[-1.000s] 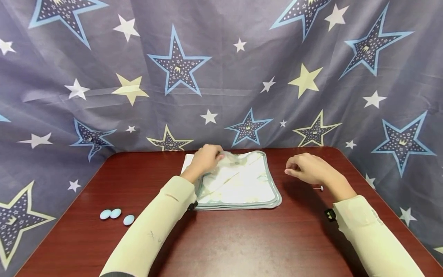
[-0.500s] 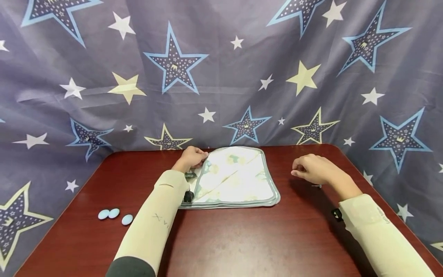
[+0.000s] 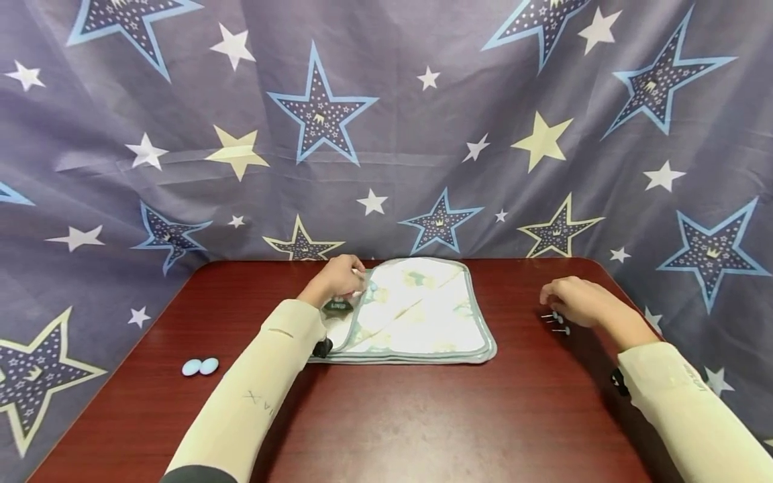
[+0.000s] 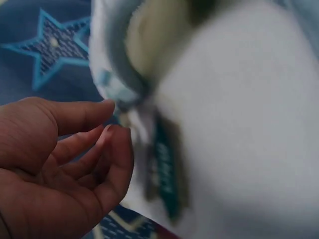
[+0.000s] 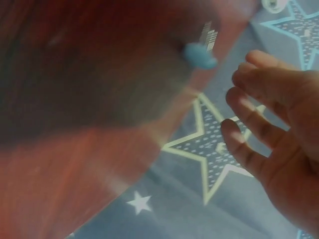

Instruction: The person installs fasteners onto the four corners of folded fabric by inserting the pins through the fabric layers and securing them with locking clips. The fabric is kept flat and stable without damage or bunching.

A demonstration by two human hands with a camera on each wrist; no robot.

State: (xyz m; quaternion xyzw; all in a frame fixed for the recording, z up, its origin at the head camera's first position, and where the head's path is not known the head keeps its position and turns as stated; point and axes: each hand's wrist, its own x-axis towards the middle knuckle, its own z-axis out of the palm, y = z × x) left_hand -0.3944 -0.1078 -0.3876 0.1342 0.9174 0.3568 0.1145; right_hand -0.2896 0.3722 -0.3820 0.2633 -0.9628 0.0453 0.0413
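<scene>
While the left hand (image 3: pixel 341 276) meets one folded cloth (image 3: pixel 423 315) at the table's (image 3: pixel 386 422) rear centre — thumb and fingertips close, pinch cannot be told — the right hand (image 3: pixel 576 302), fingers bent and apart, is near three pins (image 3: pixel 567 331). Two blue discs (image 3: pixel 191 367) visible; half a second earlier, three discs, one pin. Red-brown tabletop; starry curtain (image 3: pixel 398 127) behind.

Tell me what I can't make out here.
Label: lettering blurred in the left wrist view.
Pins: fine shape too small in the head view, blurred in the right wrist view.
Left hand: blur in its wrist view obscures whether it grips the cloth.
Cloth's left edge: partly hidden by the left sleeve in the head view.
Left sleeve: cut off by the head view's bottom edge.
</scene>
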